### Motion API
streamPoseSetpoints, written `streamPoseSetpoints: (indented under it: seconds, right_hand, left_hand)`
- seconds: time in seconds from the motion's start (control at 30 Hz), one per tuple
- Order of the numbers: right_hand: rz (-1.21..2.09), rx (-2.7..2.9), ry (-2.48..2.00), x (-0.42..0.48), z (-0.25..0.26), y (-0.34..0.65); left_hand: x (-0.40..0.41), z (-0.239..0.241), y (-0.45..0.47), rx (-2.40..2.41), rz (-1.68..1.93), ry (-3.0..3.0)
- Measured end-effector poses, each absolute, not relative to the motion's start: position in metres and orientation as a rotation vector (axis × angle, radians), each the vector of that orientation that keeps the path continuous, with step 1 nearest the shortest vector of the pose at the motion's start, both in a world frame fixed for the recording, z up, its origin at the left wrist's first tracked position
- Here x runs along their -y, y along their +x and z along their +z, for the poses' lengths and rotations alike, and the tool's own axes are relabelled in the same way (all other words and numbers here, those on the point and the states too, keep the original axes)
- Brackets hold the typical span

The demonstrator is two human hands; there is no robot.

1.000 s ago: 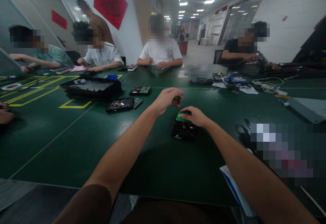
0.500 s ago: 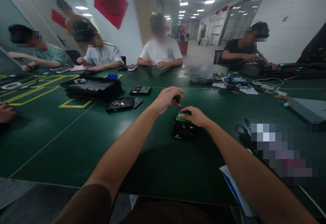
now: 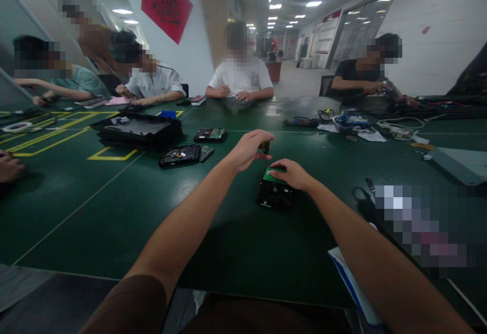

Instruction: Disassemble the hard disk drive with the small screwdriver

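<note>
A black hard drive (image 3: pixel 274 194) with a green circuit board (image 3: pixel 274 174) at its far end lies on the green table before me. My left hand (image 3: pixel 253 149) is closed on a small screwdriver (image 3: pixel 265 146), held upright with its thin shaft pointing down at the board's far left corner. Whether the tip sits in a screw is too small to tell. My right hand (image 3: pixel 292 173) grips the drive's far right side, thumb lying across the green board and fingers curled over the far edge.
Further left lie an opened hard drive (image 3: pixel 179 155), a loose circuit board (image 3: pixel 206 153) and another drive (image 3: pixel 210 134). Black trays (image 3: pixel 137 130) stand behind them. Cables (image 3: pixel 350 118) lie at the far right, a grey metal box (image 3: pixel 458 164) nearer. Several people sit around the table.
My left fingers have shifted slightly around the screwdriver handle, showing more of it. My right hand and the hard drive stay put. A person in the left background has moved left.
</note>
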State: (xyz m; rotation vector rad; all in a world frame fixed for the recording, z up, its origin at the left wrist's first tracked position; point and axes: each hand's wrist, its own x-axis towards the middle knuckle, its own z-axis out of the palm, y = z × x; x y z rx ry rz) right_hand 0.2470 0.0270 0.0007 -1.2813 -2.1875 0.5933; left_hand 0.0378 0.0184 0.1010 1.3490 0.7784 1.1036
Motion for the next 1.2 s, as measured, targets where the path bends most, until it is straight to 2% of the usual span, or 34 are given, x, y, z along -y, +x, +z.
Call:
streamPoseSetpoints:
  seconds: [0.73, 0.9, 1.2]
  right_hand:
    - [0.578, 2.207, -1.28, -0.0299, -0.002, 0.2475]
    - [0.585, 2.207, -1.305, -0.0302, -0.0012, 0.2481]
    - [0.594, 2.215, -1.291, -0.0286, 0.0003, 0.2482]
  left_hand:
    - [-0.0197, 0.096, 0.0435, -0.713, 1.115, 1.199]
    - [-0.0193, 0.0988, 0.04, -0.837, 1.177, 1.309]
    - [-0.0195, 0.0988, 0.0411, -0.756, 1.1, 1.159]
